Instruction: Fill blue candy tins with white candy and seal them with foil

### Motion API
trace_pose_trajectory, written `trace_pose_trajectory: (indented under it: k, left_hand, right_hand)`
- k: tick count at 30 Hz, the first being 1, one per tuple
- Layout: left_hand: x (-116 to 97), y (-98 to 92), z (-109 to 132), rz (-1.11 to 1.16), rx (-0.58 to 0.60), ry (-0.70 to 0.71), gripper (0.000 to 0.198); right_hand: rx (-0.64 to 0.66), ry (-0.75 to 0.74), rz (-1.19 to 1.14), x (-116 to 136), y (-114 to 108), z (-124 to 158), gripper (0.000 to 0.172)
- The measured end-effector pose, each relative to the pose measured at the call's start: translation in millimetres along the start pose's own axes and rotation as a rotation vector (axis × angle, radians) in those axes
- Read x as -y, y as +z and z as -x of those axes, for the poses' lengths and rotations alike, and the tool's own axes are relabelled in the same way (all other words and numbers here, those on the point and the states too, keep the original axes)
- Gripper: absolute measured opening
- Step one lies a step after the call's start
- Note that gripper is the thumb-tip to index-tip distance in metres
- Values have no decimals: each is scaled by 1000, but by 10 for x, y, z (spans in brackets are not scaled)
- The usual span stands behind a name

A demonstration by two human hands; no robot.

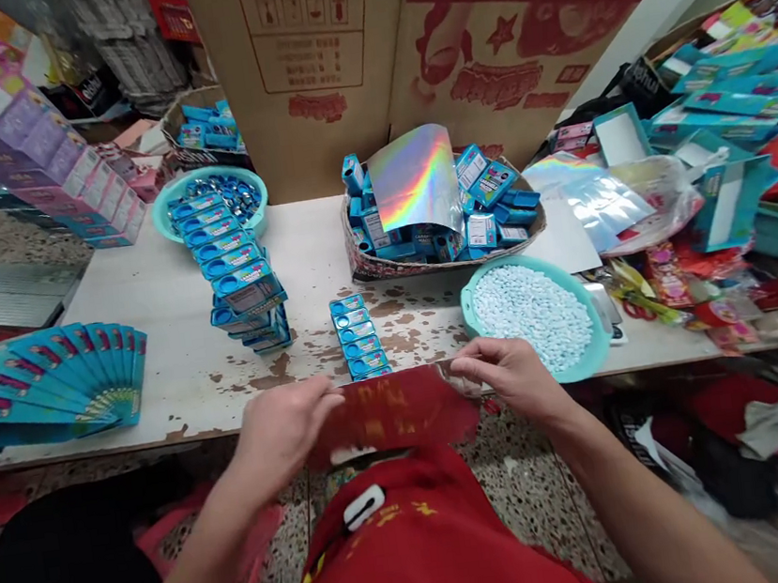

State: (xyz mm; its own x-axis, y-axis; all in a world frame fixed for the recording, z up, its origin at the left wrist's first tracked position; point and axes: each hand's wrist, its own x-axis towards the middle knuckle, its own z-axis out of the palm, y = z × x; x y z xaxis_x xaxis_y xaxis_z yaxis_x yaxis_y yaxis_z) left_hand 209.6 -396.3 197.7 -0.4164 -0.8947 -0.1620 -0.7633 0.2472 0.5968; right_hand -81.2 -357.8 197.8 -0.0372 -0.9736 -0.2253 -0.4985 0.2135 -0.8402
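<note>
A thin mirror-like sheet (396,409) is stretched between my two hands at the table's front edge, its surface reflecting the red of the apron. My left hand (288,422) pinches its left end, and my right hand (505,372) pinches the right end. Just beyond the sheet, a short row of small blue boxes (358,333) lies on the white table (305,245), their round openings facing up. Close to my right hand stands a turquoise basin (602,341) full of small pale blue pellets.
A stack of blue boxes (241,272) rises left of centre, before a bowl of shiny small pieces (235,192). Fanned blue cards (52,380) lie at left. A rainbow-sheened foil sheet (414,180) rests on a carton of blue boxes (490,189). Large cardboard boxes (328,138) block the back.
</note>
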Motion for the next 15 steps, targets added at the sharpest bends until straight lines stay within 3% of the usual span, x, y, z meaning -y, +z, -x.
trace_pose_trajectory:
  k: [3,5,9,15]
  left_hand:
    - [285,6,60,133,159,-61,35]
    - [394,111,65,277,177,-135,33]
    - [630,491,31,434,107,-295,28]
    - [1051,1007,15,437,185,-236,33]
  right_hand:
    - [140,40,-29,-330,-14,-94,33]
    - [193,27,-47,-500,34,-174,33]
    - [251,9,-113,-799,174,-324,32]
    - [233,42,-69,-1301,374,-425,32]
